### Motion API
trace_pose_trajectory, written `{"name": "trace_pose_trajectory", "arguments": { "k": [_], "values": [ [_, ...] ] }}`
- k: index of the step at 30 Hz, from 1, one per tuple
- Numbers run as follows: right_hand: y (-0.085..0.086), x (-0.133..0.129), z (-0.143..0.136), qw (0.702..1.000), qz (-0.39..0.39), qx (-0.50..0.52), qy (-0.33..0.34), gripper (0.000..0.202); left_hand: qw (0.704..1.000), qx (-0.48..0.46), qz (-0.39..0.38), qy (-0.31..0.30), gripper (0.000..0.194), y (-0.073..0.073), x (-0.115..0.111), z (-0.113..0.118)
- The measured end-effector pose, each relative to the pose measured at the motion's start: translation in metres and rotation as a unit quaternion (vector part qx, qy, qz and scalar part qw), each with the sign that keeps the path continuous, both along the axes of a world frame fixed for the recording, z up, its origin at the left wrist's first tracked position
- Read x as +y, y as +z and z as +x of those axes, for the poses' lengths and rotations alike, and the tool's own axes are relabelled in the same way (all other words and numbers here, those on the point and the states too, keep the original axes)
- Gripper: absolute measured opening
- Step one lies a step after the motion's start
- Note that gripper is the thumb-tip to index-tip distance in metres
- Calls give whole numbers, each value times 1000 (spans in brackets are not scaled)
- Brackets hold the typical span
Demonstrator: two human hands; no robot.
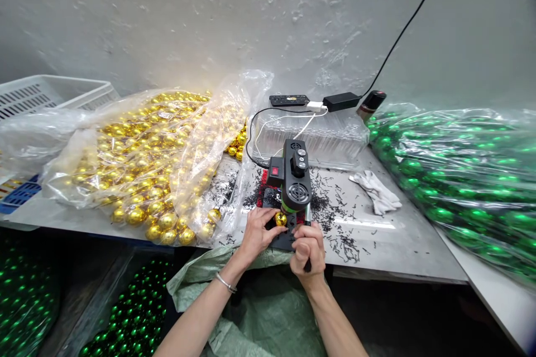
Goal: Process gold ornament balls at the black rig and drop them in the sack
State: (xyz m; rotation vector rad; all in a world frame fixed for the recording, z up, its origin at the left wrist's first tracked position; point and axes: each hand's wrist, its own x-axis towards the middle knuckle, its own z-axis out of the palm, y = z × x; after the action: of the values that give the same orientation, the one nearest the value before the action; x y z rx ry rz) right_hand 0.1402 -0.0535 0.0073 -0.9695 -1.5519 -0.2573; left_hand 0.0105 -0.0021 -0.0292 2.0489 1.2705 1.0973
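A small black bench machine (296, 170) with round vent grilles and a red switch stands at the middle of the table's front. Beneath its head is a shiny gold ball (281, 219), pinched between the thumb and fingers of my left hand (258, 231). My right hand (309, 250) is closed round a black handle (307, 263) at the machine's right front side. Short black scraps (326, 206) lie scattered round the base. To the left, a clear plastic bag (196, 150) spills more gold balls (167, 220) toward the table's front edge.
Stacked clear plastic trays (312, 134) stand behind the machine, with a power strip (288, 100) and a black adapter (341, 101) above. A white glove (376, 192) lies right. Bagged green balls (452, 178) fill the far right. A white crate (54, 89) stands left.
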Motion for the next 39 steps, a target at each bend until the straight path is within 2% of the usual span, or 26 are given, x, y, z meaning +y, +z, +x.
{"name": "trace_pose_trajectory", "arguments": {
  "k": [3, 5, 7, 10, 12, 14, 17, 19, 20, 22, 23, 25, 28, 31, 34, 36, 38, 39],
  "values": [
    [1, 2, 1, 999, 6, -38, 9, 24, 1000, -4, -4, -2, 35, 1, 0, -1],
    [11, 0, 0, 999, 3, -33, 11, 25, 1000, -4, -7, -4, 36, 1, 2, -1],
    [31, -3, -2, 1000, -18, 7, 12, 26, 1000, -3, -12, -7, 35, 2, 5, 0],
    [73, -9, -5, 993, -87, 74, 24, 27, 1000, -5, -15, -13, 35, 4, 4, 0],
    [97, -11, -6, 986, -129, 95, 34, 28, 1000, -6, -7, -17, 35, 5, -5, -3],
    [108, -12, -5, 984, -142, 97, 40, 27, 999, 4, 10, -34, 37, 7, -24, -11],
    [103, -14, -4, 986, -137, 83, 41, 26, 995, 45, 31, -88, 61, 9, -52, -29],
    [93, -15, -5, 988, -126, 75, 42, 25, 993, 69, 30, -93, 77, 13, -55, -43],
    [88, -15, -5, 989, -120, 73, 42, 25, 994, 78, 24, -69, 76, 16, -49, -51],
    [82, -15, -6, 990, -110, 74, 42, 26, 995, 98, 5, 23, 59, 27, -19, -67],
    [80, -14, -6, 991, -107, 76, 41, 26, 990, 114, -7, 79, 52, 34, 1, -74],
    [79, -14, -7, 991, -102, 77, 40, 27, 973, 173, -33, 150, 46, 47, 46, -89],
    [78, -12, -8, 992, -97, 78, 37, 27, 939, 268, -72, 202, 43, 59, 100, -104],
    [76, -12, -8, 992, -89, 78, 36, 26, 927, 289, -107, 216, 34, 61, 123, -110],
    [72, -12, -7, 993, -89, 75, 38, 25, 931, 275, -113, 212, 26, 60, 123, -111],
    [71, -13, -6, 993, -88, 71, 38, 25, 946, 229, -109, 203, 28, 62, 117, -109],
    [71, -13, -6, 993, -85, 67, 35, 25, 972, 71, -144, 174, 36, 65, 106, -105],
    [71, -13, -6, 994, -84, 66, 33, 25, 972, -45, -181, 146, 39, 66, 99, -102]
  ]
}}
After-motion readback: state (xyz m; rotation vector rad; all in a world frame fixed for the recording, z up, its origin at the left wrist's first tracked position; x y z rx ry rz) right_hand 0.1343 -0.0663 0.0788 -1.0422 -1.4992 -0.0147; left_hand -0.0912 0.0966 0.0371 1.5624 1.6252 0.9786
